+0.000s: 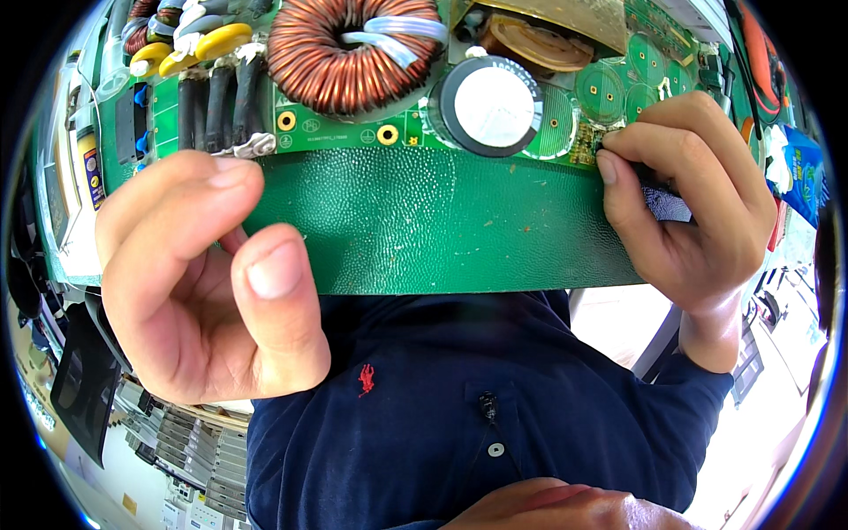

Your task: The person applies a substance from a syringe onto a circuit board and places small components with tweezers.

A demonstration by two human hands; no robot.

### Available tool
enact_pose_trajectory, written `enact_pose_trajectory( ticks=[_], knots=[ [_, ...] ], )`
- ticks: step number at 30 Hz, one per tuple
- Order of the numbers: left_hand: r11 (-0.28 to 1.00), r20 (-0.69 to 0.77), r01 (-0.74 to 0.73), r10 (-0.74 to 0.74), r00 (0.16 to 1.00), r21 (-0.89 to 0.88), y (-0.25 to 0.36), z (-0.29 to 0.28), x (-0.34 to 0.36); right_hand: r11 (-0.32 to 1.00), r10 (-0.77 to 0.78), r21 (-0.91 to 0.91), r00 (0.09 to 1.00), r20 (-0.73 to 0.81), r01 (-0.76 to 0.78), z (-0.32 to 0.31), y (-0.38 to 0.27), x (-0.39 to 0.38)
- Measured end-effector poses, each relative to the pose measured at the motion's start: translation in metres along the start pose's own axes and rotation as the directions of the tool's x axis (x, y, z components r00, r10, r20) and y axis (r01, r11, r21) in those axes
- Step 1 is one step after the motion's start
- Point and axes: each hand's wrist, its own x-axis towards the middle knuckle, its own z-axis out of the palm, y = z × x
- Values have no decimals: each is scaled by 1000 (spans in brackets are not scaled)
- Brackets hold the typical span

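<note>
A green circuit board (353,132) lies on a green textured mat (415,221). It carries a large copper-wound ring coil (349,53), a black round capacitor with a silver top (493,106) and yellow parts (221,40). My right hand (689,203) pinches a small dark object with a textured grip (664,205), whose tip touches the board's near right edge; what the object is cannot be told. My left hand (203,274) hovers curled over the mat's left end. Its thumb and forefinger are apart, with nothing visible between them.
My navy shirt (442,397) fills the lower middle below the mat's edge. A blue-and-white packet (799,168) and orange-handled tools (760,53) lie at the right. White devices stand at the left edge (75,177). Shelving shows at the lower left (194,459).
</note>
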Motion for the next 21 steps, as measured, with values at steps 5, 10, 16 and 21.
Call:
enact_pose_trajectory(
  ticks=[5,10,16,21],
  knots=[
    [1000,-5,19,-19,1000,-6,2,1,0,1000,-5,-9,1000,1,5,-1,1,1],
    [1000,2,5,-5,1000,-3,0,0,0,1000,12,-21,1000,-13,-12,0,-1,2],
    [1000,-10,11,-11,1000,-6,1,1,0,999,20,-25,1000,-20,-20,0,-1,1],
    [1000,-14,22,-23,1000,-8,2,2,1,999,15,-28,1000,-18,-16,0,-1,2]
  ],
)
